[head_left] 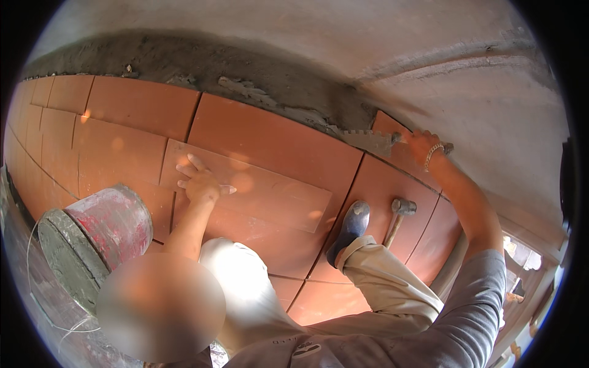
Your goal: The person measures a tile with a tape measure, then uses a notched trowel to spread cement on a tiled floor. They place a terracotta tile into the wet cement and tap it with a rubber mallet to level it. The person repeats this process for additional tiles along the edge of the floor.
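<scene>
My left hand (202, 184) rests with spread fingers on a dusty reddish-brown tile (276, 193), which seems to lie on top of the other tiles. Over at the right, my right hand (423, 146) is wrapped round the handle of a notched trowel (371, 142). The trowel's toothed grey blade points left, at the edge between the tiles and a strip of wet grey mortar (245, 92). Beneath the right hand is a tile (417, 162) close to the wall. The blade's underside is hidden.
A mallet (403, 207) with a dark head and wooden handle lies on the tiles beside my shoe (354, 227). To the left, a mortar-smeared red bucket (116, 221) is tilted in view, with grey mortar at its mouth. The plastered wall (294, 30) runs along the far side.
</scene>
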The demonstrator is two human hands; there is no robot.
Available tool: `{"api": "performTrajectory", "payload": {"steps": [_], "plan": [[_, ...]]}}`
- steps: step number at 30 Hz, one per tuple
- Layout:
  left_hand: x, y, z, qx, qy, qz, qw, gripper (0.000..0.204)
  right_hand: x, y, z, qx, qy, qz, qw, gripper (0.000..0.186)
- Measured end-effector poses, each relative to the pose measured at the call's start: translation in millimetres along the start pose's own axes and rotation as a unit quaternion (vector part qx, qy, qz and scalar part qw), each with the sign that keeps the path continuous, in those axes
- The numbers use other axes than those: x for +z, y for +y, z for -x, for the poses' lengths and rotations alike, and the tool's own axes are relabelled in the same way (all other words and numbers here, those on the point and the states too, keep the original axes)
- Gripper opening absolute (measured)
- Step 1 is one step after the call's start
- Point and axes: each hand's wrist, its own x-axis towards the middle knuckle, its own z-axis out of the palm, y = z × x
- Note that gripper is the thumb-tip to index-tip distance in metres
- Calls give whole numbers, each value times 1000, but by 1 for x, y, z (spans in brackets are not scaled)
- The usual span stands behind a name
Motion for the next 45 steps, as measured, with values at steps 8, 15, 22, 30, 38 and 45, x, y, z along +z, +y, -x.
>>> {"api": "performTrajectory", "payload": {"steps": [8, 15, 22, 30, 38, 45], "plan": [[0, -2, 1, 4, 12, -6, 1000, 147, 20, 13, 13, 63, 24, -6, 998, 48], [-3, -2, 3, -4, -6, 1, 1000, 148, 57, 14, 39, 71, 208, -209, 953, 38], [-2, -1, 5, -3, 6, -9, 1000, 149, 70, -51, 52, 65, 190, -447, 872, 39], [5, -3, -2, 10, 27, -27, 999, 150, 94, -116, 23, 59, 180, -521, 833, 45], [3, -5, 0, 12, 17, -32, 999, 150, -20, -144, 4, -60, 128, -495, 858, 48], [-2, -5, 4, 22, -9, -9, 1000, 150, -136, -201, -57, -79, 148, -365, 916, 42]]}}
